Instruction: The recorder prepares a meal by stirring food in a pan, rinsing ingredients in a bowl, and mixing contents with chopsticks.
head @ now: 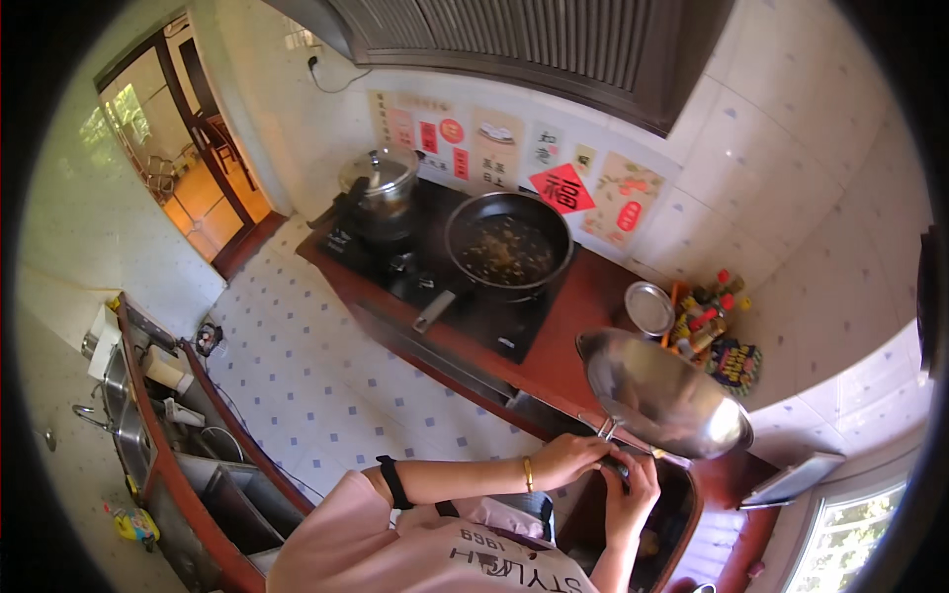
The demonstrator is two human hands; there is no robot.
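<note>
Both my hands are at the handle (615, 468) of a stainless-steel wok (660, 393). My left hand (574, 461), with a gold bracelet at the wrist, grips the handle close to the wire bracket that joins it to the wok. Lower on the same handle, my right hand (634, 485) closes around its end. The shiny wok is tilted in front of me above the red countertop (545, 374). Beneath my right forearm lies a dark sink or recess (671, 511), whose contents are hard to make out.
On the black gas stove (415, 278) sit a frying pan (511, 241) holding dark liquid with bits in it, and a lidded steel pot (382, 178). Past the wok stand a round metal lid or dish (650, 307) and several seasoning bottles (708, 315). A range hood (504, 44) hangs above.
</note>
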